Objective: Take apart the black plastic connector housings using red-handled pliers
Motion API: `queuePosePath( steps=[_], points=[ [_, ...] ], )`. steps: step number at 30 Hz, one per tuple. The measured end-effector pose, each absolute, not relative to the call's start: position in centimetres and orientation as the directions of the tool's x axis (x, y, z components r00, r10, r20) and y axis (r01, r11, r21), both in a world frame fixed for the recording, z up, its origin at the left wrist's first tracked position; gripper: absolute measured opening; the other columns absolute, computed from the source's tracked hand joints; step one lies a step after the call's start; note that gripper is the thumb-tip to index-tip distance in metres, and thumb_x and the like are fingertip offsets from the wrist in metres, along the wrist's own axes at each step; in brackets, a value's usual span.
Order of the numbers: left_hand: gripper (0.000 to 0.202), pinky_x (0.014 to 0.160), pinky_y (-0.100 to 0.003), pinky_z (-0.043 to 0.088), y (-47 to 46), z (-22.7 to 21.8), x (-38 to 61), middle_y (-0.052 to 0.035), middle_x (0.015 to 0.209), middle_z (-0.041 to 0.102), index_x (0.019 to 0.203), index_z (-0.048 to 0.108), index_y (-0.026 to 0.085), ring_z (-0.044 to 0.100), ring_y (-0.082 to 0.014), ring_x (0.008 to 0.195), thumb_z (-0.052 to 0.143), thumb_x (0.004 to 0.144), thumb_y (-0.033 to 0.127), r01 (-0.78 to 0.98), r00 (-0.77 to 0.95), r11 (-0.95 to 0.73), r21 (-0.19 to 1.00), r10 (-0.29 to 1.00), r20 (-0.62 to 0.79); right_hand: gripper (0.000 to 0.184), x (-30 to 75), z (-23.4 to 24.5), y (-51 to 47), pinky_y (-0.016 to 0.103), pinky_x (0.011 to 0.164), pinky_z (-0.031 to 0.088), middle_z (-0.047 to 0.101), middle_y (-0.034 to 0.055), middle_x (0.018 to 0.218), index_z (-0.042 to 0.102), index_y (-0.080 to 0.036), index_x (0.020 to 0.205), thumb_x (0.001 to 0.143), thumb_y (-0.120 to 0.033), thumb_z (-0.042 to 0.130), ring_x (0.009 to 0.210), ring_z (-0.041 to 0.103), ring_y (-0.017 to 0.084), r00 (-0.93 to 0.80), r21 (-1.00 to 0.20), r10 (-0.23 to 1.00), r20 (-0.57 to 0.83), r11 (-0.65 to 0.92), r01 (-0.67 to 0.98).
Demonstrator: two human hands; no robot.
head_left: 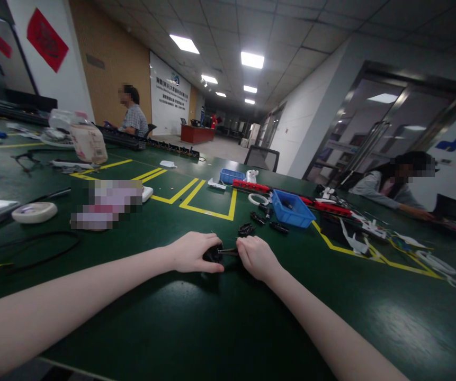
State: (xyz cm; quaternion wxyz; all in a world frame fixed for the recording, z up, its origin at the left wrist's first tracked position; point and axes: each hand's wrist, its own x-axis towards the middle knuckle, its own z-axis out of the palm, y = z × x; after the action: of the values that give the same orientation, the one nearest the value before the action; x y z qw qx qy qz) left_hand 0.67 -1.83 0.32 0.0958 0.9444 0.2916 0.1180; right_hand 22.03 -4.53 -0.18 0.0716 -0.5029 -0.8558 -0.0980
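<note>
Hands meet low over the green tabletop [196, 328], at twelve o'clock from the person. The left hand [191, 253] has its fingers [211, 266] curled shut around a small black part [213, 254], which sits between the two hands; whether it rests on the surface or hangs just above it cannot be told. A thin dark pin [229, 251] sticks out of the part toward three o'clock, and the right hand [258, 258], knuckles up, appears to have its fingers pinched closed on the pin's far end. To do this well, it seems best to bear down on the part with the left hand so that it cannot roll. The pin should then be worked along its own line and not bent sideways, since it looks slender. Both wrists lie near the surface, which should help steadiness. At one o'clock from the hands, near but apart, lie several loose black pieces [246, 229], with a blue bin [291, 219] just beyond them. At nine to ten o'clock, well apart, are a white tape roll [34, 212] and a looped black cable [53, 257]. A seated person [134, 119] is at eleven o'clock and a second person [390, 188] at two, both far from the part.
</note>
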Motion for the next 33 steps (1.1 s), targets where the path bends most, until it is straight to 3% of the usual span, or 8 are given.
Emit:
queuePosePath(
  steps=[9, 20, 33],
  points=[
    [0.051, 0.067, -0.028, 0.044, -1.90, 0.23, 0.69, -0.0051, 0.095, 0.063, 0.101, 0.055, 0.017, 0.062, -0.0222, 0.081, 0.057, 0.076, 0.062, 0.531, 0.797, -0.808, 0.255, 0.578, 0.173, 0.020, 22.04, 0.02, -4.62, 0.033, 0.073, 0.050, 0.062, 0.0003, 0.083, 0.060, -0.014, 0.087, 0.092, -0.032, 0.051, 0.075, 0.060, 0.012, -0.516, 0.105, 0.834, 0.197, 0.505, 0.857],
    [0.069, 0.074, -0.029, 0.047, -2.30, 0.46, 0.66, -0.0059, 0.109, 0.058, 0.120, 0.044, 0.019, 0.062, -0.0234, 0.091, 0.068, 0.068, 0.059, 0.502, 0.801, -0.818, 0.281, 0.562, 0.207, 0.021, 22.30, -0.39, -4.39, 0.034, 0.074, 0.050, 0.062, 0.0012, 0.086, 0.060, -0.015, 0.091, 0.091, -0.034, 0.052, 0.078, 0.060, 0.013, -0.532, 0.099, 0.822, 0.202, 0.524, 0.846],
    [0.068, 0.080, -0.032, 0.047, -2.60, 1.07, 0.60, -0.0085, 0.114, 0.062, 0.128, 0.038, 0.019, 0.063, -0.0252, 0.098, 0.063, 0.076, 0.055, 0.545, 0.774, -0.763, 0.349, 0.618, 0.142, 0.022, 22.28, -0.42, -4.41, 0.036, 0.076, 0.052, 0.064, 0.0033, 0.095, 0.061, -0.014, 0.099, 0.091, -0.033, 0.054, 0.084, 0.062, 0.015, -0.507, 0.108, 0.838, 0.202, 0.495, 0.862]
  ],
)
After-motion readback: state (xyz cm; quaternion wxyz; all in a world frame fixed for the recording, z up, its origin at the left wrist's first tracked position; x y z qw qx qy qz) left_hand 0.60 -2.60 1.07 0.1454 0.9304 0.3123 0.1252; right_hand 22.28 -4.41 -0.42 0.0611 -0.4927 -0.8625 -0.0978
